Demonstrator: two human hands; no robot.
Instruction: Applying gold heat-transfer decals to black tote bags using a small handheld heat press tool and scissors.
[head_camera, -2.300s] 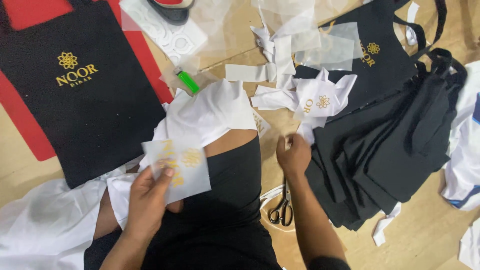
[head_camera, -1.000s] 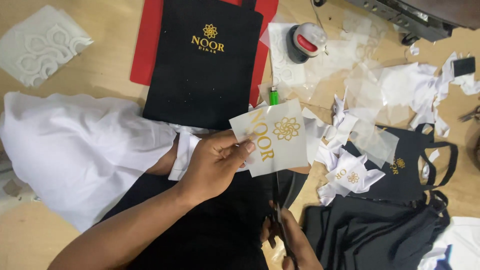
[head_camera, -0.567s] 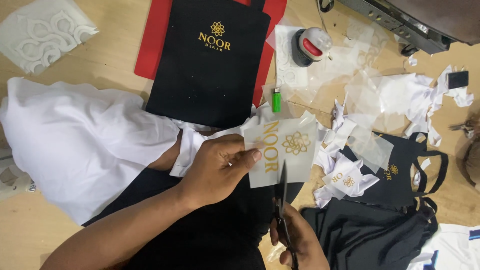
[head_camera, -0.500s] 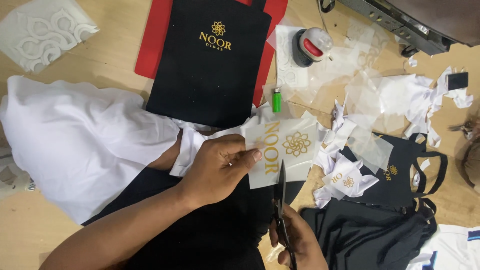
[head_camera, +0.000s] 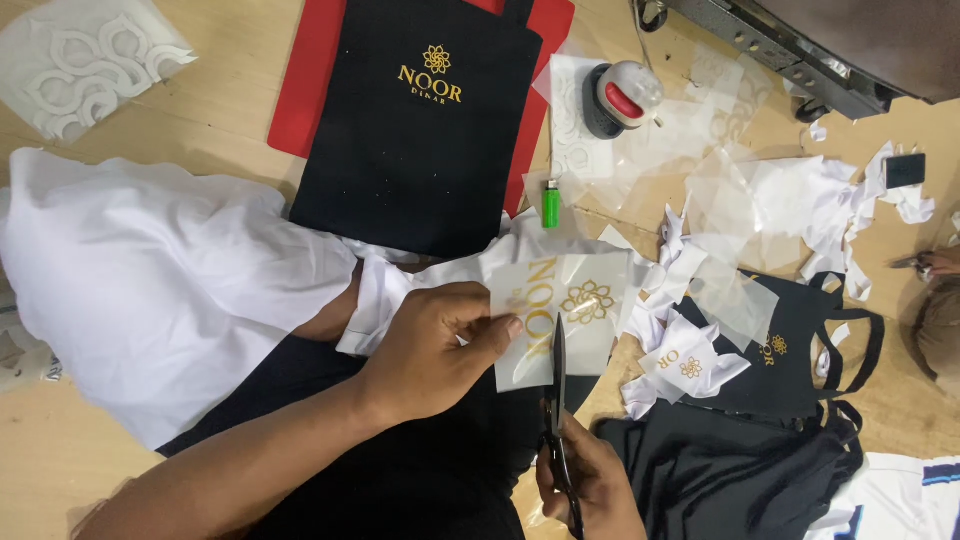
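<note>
Far out to the left of the left hand, a white cut-out patterned sheet (head_camera: 85, 60) is lying on the wooden floor (head_camera: 230, 125), and nearer in a big white cloth (head_camera: 150, 280) is spreading right up to the person's left wrist. The left hand (head_camera: 430, 350) is closing around the left edge of a clear transfer sheet (head_camera: 560, 320) with gold lettering and a gold flower, thumb on top, fingers curled under, holding it flat above the lap. Above that hand a black fabric bag (head_camera: 420, 120) with a gold emblem is resting on a red mat (head_camera: 300, 100), and a small green lighter (head_camera: 551, 203) is lying just past the bag's lower right corner. The right hand (head_camera: 590, 485) is gripping a pair of scissors (head_camera: 556, 400) by the handles, blades pointing up and away from the person. Compared with a moment ago, the blade tip has been moving further up into the sheet, now standing between the lettering and the flower, so the cut looks to be splitting the two motifs apart and is partly through. To the right of both hands, white backing scraps (head_camera: 690, 365) are piling up beside dark aprons (head_camera: 760, 470), and a grey and red roller tool (head_camera: 620, 95) is sitting further up among clear film offcuts (head_camera: 740, 200).
</note>
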